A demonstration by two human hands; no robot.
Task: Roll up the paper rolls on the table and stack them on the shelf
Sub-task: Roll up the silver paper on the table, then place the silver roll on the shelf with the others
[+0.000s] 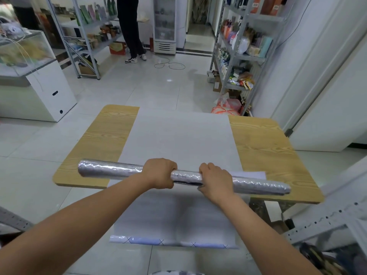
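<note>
Head view: a silvery paper roll [111, 169] is seen over the near edge of the table [264, 143], above a grey sheet [182, 135] spread along the table.
Left hand [158, 173]: curled round the roll's middle.
Right hand [216, 182]: wrapped over the roll just beside it.
Handling: judged light, crushable and slick. It is best gripped mid-length, without squeezing.
Axis: laid roughly along the table's near edge, ends pointing toward its two near corners.
</note>
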